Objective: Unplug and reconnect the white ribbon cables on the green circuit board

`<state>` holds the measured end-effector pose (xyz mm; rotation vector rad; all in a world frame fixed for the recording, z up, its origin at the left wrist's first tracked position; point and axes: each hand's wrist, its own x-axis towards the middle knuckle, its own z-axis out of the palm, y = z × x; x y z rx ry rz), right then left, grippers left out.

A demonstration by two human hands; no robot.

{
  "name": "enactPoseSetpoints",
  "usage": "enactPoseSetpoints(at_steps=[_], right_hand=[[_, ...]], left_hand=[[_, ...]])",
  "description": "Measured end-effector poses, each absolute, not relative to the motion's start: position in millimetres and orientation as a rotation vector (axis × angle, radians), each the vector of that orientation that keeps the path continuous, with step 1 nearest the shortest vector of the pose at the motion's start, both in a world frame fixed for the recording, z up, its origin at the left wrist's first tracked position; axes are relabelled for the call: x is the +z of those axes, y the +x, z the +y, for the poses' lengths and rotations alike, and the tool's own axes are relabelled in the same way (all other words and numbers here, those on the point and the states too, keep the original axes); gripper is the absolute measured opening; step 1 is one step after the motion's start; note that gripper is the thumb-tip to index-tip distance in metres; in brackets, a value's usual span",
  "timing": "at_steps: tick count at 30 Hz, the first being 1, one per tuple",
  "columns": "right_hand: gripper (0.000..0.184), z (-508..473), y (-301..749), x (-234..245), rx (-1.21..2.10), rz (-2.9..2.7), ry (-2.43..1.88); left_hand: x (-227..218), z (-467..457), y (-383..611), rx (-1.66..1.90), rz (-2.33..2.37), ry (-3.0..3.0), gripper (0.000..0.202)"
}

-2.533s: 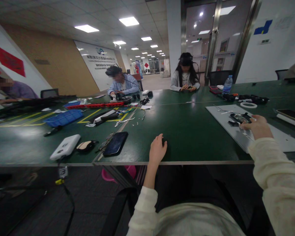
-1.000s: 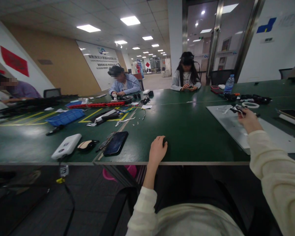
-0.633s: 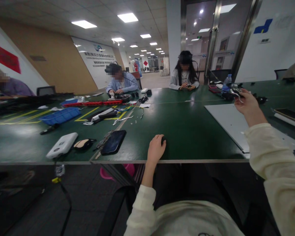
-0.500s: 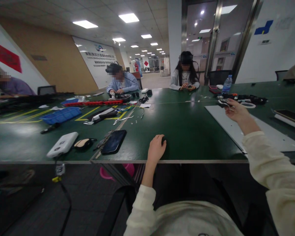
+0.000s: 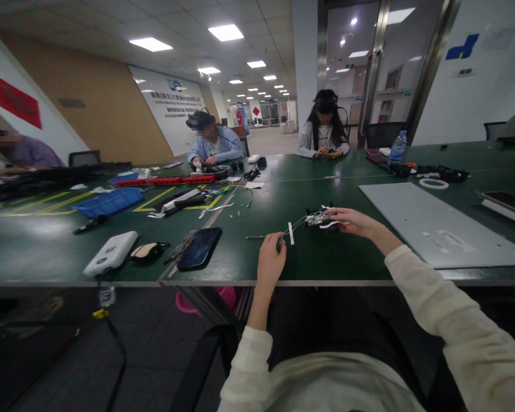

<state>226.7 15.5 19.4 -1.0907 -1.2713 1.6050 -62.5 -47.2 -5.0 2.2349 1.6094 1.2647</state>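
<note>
My right hand (image 5: 355,222) grips a small metal-and-black mechanical assembly (image 5: 318,217) just over the table. Thin wires (image 5: 299,222) run from its left end toward my left hand (image 5: 272,257), and a white strip (image 5: 290,233) stands across them. At the near edge of the table, my left hand is closed, its fingers curled around something small and dark that I cannot make out. A thin grey wire end (image 5: 255,237) pokes out past its fingertips on the left.
Left of my hands lie a dark phone (image 5: 199,248), a white power bank (image 5: 111,252) and a blue tray (image 5: 109,202). On the right are a grey board (image 5: 438,223), a tape roll (image 5: 433,183) and a water bottle (image 5: 397,147). Several people sit around the table.
My right hand has moved left and nearer from above the grey board, bringing the assembly with its wires close to my left hand. My left hand stays almost in place.
</note>
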Motion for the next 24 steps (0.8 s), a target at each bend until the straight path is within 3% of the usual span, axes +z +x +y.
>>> enactPoseSetpoints(at_steps=[7,16,24], right_hand=[[0.026,11.6,203.4,2.8,1.652,-1.159,-1.151],[0.038,-4.1,217.5,9.2,1.463,-1.254,-1.251],[0.048,14.1,291.8,5.8,0.8,-1.693,-1.67]], left_hand=[[-5.0,-48.5,-61.9,1.272,1.623,2.248,0.025],[-5.9,-46.4,-63.5,1.248,1.628,2.261,0.023],[-8.7,-45.1,-64.1,1.245,1.634,2.256,0.023]])
